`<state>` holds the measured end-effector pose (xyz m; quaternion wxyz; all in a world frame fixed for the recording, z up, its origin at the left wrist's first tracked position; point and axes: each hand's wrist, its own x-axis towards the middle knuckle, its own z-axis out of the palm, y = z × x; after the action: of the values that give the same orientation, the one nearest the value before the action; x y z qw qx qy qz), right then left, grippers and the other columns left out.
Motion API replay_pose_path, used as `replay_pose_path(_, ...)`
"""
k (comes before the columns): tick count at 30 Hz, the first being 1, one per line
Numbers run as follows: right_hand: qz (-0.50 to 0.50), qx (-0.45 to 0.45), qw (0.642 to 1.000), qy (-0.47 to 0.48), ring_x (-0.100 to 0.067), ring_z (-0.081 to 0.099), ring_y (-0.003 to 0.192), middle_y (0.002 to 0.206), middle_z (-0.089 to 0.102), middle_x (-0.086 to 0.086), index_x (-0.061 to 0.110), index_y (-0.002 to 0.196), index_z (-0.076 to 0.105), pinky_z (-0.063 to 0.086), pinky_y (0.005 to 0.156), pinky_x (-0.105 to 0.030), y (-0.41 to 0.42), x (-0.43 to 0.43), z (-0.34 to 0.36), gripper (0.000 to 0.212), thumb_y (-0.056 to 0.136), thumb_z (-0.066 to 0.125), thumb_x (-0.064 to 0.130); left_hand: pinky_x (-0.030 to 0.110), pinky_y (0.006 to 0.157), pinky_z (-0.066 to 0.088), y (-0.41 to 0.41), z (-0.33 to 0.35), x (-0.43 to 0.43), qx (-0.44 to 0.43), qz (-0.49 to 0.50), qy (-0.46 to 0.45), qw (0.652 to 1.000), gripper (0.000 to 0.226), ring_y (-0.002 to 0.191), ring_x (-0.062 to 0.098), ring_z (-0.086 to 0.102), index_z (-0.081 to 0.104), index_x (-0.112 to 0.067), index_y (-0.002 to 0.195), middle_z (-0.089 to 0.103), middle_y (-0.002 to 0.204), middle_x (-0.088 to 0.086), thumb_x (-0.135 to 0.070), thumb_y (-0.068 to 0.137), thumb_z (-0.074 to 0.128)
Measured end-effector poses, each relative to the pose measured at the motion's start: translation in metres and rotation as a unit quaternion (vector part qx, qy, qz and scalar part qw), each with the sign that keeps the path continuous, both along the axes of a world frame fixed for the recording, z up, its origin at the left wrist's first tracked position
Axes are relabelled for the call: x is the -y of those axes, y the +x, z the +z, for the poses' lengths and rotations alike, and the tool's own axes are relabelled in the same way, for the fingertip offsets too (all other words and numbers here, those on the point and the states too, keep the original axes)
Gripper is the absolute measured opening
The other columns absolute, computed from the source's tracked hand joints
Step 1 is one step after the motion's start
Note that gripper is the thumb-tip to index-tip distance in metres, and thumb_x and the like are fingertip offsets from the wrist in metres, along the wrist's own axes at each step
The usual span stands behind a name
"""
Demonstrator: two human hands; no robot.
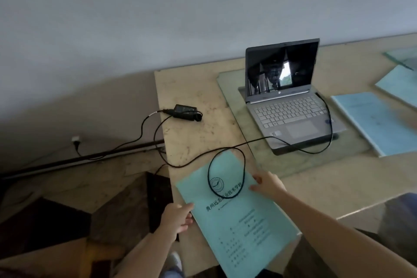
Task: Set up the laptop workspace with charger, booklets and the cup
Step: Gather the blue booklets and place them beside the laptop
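The left hand's (178, 216) fingers curl round the left edge of the green booklet (239, 216). It lies diagonally on the worktop (191, 97), top end pointing far-left, under 1 cable loop (208, 176). The right hand (266, 184) pinches its right edge.

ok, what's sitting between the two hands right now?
The teal booklet, its side edges held by the left hand and right hand, with a loop of the black charger cable lying on its cover. Shown in the head view.

Single head-worn wide-angle view, facing forward and down, close over the desk (194, 88)
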<state>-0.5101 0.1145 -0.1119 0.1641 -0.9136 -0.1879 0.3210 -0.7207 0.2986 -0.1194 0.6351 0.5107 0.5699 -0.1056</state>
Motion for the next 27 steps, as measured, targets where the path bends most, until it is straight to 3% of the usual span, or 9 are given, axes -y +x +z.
replay_pose_path(3,-0.029,-0.04,0.999,-0.004,-0.016,0.068,0.078,0.089,0.073,0.001,0.017,0.096,0.073,0.055,0.069,-0.027,-0.009,0.012,-0.01,0.022,0.077,0.069,0.027,0.042,0.091,0.044,0.006,0.001,0.007,0.029,0.066,-0.052,0.996,0.036,0.102,0.023,0.055,0.051,-0.01,0.111,0.059,0.102,0.005,-0.019,0.082,0.069)
replay_pose_path(5,-0.038,-0.05,0.998,0.002,-0.015,0.068,0.077,0.095,0.075,-0.002,0.018,0.097,0.072,0.056,0.069,-0.027,-0.012,0.015,-0.013,0.021,0.079,0.067,0.027,0.039,0.09,0.039,0.014,0.004,0.011,0.043,0.086,-0.08,0.992,0.038,0.107,0.021,0.051,0.053,-0.009,0.114,0.059,0.104,0.002,-0.018,0.081,0.07)
replay_pose_path(8,-0.033,-0.081,0.996,0.015,-0.019,0.067,0.085,0.107,0.072,-0.008,0.009,0.107,0.069,0.053,0.074,-0.027,-0.018,0.013,-0.011,0.025,0.088,0.063,0.024,0.034,0.087,0.042,0.029,0.006,0.012,0.04,0.016,-0.07,0.997,0.041,0.102,0.022,0.056,0.057,-0.006,0.115,0.061,0.111,0.006,-0.025,0.082,0.07)
replay_pose_path(12,-0.072,-0.126,0.989,0.035,-0.033,0.064,0.108,0.121,0.065,-0.018,-0.002,0.119,0.062,0.051,0.096,-0.045,-0.025,0.029,-0.004,0.032,0.092,0.058,0.016,0.028,0.067,0.042,0.037,0.005,0.016,0.041,-0.112,-0.048,0.992,0.015,0.077,0.015,0.056,0.057,-0.013,0.094,0.06,0.09,0.001,-0.021,0.086,0.065)
replay_pose_path(15,-0.112,-0.147,0.981,0.056,-0.035,0.063,0.108,0.123,0.064,-0.021,-0.005,0.119,0.061,0.05,0.097,-0.043,-0.03,0.054,0.006,0.032,0.094,0.056,0.014,0.033,0.079,0.044,0.035,0.002,0.021,0.039,-0.171,-0.094,0.98,0.012,0.089,0.022,0.057,0.062,-0.009,0.094,0.063,0.092,0.003,-0.017,0.086,0.065)
replay_pose_path(21,-0.213,-0.155,0.963,0.062,-0.032,0.065,0.108,0.122,0.065,-0.016,0.002,0.124,0.056,0.052,0.094,-0.043,-0.05,0.104,0.021,0.035,0.095,0.056,0.021,0.039,0.067,0.054,0.045,0.002,0.044,0.028,-0.246,-0.171,0.954,0.01,0.076,0.029,0.064,0.065,-0.003,0.091,0.069,0.087,0.016,-0.012,0.086,0.065)
replay_pose_path(23,-0.232,-0.143,0.961,0.052,-0.029,0.065,0.107,0.123,0.064,-0.014,0.005,0.124,0.057,0.052,0.094,-0.042,-0.058,0.12,0.024,0.034,0.095,0.056,0.023,0.044,0.089,0.051,0.05,0.001,0.053,0.033,-0.271,-0.176,0.946,0.021,0.09,0.03,0.063,0.064,0.001,0.103,0.068,0.103,0.017,-0.012,0.086,0.065)
replay_pose_path(25,-0.253,-0.129,0.958,0.044,-0.028,0.063,0.109,0.125,0.061,-0.012,0.006,0.125,0.058,0.052,0.095,-0.041,-0.069,0.134,0.025,0.034,0.095,0.056,0.023,0.045,0.11,0.032,0.052,0.0,0.063,0.027,-0.295,-0.172,0.94,0.03,0.113,0.028,0.054,0.063,-0.001,0.111,0.062,0.12,0.009,-0.017,0.085,0.066)
replay_pose_path(27,-0.284,-0.131,0.948,0.051,-0.027,0.063,0.108,0.122,0.059,-0.01,0.006,0.126,0.057,0.053,0.093,-0.039,-0.079,0.147,0.025,0.034,0.095,0.055,0.021,0.045,0.116,0.02,0.054,0.0,0.073,0.029,-0.307,-0.173,0.935,0.036,0.128,0.027,0.045,0.062,-0.003,0.116,0.058,0.128,0.006,-0.02,0.084,0.067)
